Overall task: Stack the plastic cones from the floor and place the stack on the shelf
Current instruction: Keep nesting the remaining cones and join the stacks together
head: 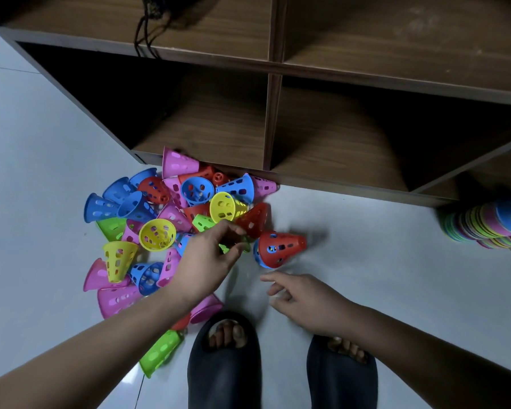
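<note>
The left hand [210, 255] is reaching over the near edge of the pile of cones [148, 219] on the floor [366, 261], its fingers and thumb curling in and pinching a green cone [224, 248]. That cone is mostly hiding under the hand, so only slivers of green are showing between the fingers. The right hand [304, 296] is hovering low over the bare floor, released, with its fingers loosely spread and pointing left; it is holding nothing and touching nothing that can be made out.

Just beyond the right hand's fingertips, a red cone [282, 246] is lying on its side, nesting over a blue cone [258, 258] whose rim is peeking out at the wide end. The loose cones, in pink, blue, yellow, red and green, are lying tumbled against the foot of the wooden shelf [275, 119]. A long stack of cones [484, 228] is lying at the far right by the shelf. Two dark slippers [224, 364] are standing at the bottom of the view.
</note>
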